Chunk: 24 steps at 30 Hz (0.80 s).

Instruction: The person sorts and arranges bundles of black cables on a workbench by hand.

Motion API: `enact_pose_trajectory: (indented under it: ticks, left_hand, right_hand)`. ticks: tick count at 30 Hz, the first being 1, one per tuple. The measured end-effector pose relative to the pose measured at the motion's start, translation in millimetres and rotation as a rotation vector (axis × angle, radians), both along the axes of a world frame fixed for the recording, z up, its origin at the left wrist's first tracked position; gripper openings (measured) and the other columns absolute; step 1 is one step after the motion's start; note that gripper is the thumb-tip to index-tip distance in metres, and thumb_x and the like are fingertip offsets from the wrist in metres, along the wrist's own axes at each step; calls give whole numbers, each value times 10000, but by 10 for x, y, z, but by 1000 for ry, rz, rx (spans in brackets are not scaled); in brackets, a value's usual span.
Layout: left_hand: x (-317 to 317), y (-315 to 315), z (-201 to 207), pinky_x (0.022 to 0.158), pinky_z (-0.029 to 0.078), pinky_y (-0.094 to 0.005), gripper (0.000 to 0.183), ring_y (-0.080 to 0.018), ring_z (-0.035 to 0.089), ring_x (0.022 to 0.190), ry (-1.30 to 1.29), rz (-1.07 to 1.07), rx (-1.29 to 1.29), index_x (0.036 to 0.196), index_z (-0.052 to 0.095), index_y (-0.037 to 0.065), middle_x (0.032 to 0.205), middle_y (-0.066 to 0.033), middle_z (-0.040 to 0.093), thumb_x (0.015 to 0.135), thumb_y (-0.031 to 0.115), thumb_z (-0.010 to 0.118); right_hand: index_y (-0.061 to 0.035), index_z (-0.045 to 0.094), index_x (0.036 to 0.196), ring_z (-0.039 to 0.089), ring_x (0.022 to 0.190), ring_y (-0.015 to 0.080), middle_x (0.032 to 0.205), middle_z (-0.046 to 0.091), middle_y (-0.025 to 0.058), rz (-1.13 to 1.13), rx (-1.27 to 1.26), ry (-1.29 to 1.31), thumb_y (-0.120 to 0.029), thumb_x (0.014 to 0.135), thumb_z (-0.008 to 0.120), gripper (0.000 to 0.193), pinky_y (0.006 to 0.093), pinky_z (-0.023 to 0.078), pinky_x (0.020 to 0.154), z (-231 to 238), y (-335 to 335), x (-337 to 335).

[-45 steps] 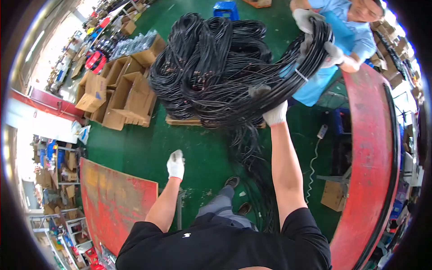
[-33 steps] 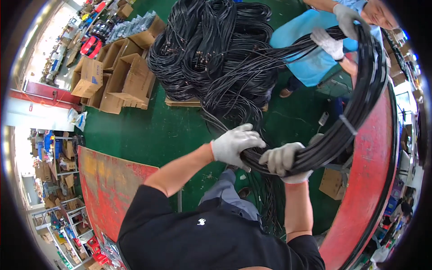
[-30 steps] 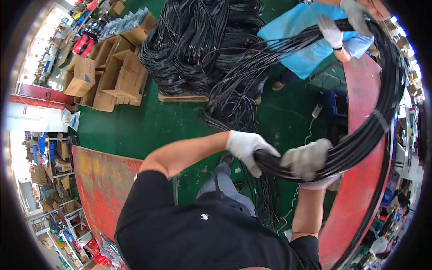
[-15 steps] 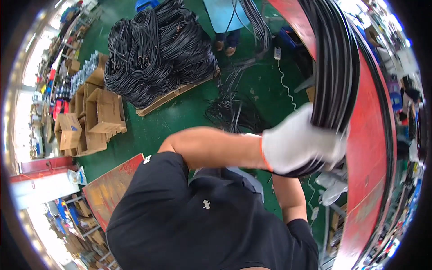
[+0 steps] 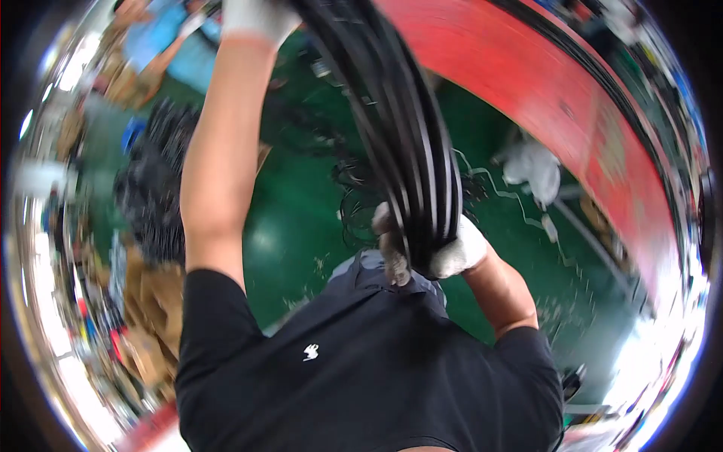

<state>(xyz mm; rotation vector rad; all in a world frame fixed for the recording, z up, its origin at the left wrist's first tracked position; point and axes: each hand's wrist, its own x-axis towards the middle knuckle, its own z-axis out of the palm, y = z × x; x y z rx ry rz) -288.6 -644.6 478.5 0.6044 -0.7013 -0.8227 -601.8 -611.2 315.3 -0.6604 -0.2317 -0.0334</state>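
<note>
A thick bundle of black cables [image 5: 407,143] is grasped in the gloved right hand [image 5: 444,252], whose grip is clenched round it just above the black-shirted chest. Further up the bundle, the gloved left hand [image 5: 256,15] is raised at the top edge; it cannot be told whether its grip is clenched. The bundle appears lifted clear of the green floor [image 5: 294,226]; setting it down is judged still to be done. A cable pile [image 5: 154,196] lies well left of the grip, a red panel [image 5: 557,98] to its right.

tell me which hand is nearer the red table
Right. The right hand grips the cable bundle beside the red table; the left hand is raised farther from it.
</note>
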Motion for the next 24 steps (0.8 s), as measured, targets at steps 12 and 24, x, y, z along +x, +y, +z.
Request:
enact_pose_trajectory:
  ticks: [12, 24]
  left_hand:
    - [-3373, -110, -2174, 1123, 445, -364, 937, -223, 577, 1278, -231, -1494, 34, 1483, 494, -37, 1356, -132, 623, 729, 242, 975]
    - [-6495, -2286, -665, 652, 565, -360, 450, -256, 700, 691, -148, -1061, 94, 1246, 569, -45, 843, -137, 696, 882, 130, 768]
  right_hand:
    - [64, 412, 1497, 657, 786, 257, 1030, 624, 122, -322, 451, -109, -306, 968, 632, 682, 474, 582, 800, 621, -1483, -1534]
    - [97, 607, 941, 632, 836, 308, 861, 613, 187, -266, 217, -361, -476, 926, 614, 573, 403, 565, 846, 1646, -4243, -4006]
